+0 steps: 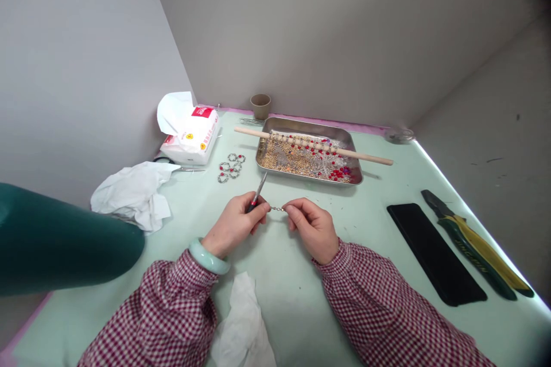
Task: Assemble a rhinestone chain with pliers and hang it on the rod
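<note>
Far left, dark green rounded object [64, 241]; near it, crumpled tissue [133, 192], then tissue pack [189, 146]. Further along, small beaded rings [231, 167], loose on pale green table [297, 304].

Centre: short linked chain [276, 209], stretched in front of metal tray [340, 136]. Pinched shut at one end by fingertips of left hand [236, 215], at the other by right hand [312, 226]. Also lodged in the left: slim pointed tool [260, 186], tip outward.

Likeliest trouble: a dropped chain, from a slipping pinch on tiny links. Also possible: scratch or snag from the tool tip, with left grip shared between two things. Spilled beads, if wooden dowel [370, 157] across tray knocked.

Writing, left to right: red label on tissue pack, characters too small to read. Beyond black pouch [437, 252], nothing legible there, apparently "JINGPIN" on handle of pliers [476, 249].
</note>
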A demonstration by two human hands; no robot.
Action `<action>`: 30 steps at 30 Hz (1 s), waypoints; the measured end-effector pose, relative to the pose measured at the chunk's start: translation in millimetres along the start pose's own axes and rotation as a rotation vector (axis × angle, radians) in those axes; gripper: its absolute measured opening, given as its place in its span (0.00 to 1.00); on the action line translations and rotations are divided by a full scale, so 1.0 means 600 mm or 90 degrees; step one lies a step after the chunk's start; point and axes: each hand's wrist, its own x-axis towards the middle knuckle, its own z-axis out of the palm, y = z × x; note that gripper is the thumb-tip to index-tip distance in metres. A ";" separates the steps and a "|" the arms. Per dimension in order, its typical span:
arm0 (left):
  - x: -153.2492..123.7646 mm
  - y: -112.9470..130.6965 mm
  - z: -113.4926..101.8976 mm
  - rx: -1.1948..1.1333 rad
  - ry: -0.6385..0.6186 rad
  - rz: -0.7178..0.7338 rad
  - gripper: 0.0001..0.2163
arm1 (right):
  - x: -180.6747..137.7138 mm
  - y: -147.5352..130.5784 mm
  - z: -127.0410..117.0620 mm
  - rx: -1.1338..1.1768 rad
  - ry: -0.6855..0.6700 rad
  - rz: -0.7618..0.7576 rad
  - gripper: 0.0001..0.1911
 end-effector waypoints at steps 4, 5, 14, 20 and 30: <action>0.001 -0.001 0.003 -0.087 0.011 -0.032 0.10 | 0.005 -0.006 0.001 0.069 -0.010 0.050 0.10; 0.001 -0.002 0.003 -0.102 0.010 -0.039 0.10 | 0.006 -0.007 0.000 0.080 -0.009 0.061 0.10; -0.004 0.002 0.000 -0.029 -0.165 -0.036 0.07 | 0.012 -0.007 -0.001 0.141 0.015 0.098 0.12; -0.007 0.003 0.007 -0.008 -0.209 -0.038 0.07 | 0.010 -0.008 -0.003 0.122 -0.021 0.079 0.15; -0.006 0.004 0.008 0.048 -0.208 0.027 0.05 | 0.014 -0.006 -0.012 0.165 -0.057 0.113 0.17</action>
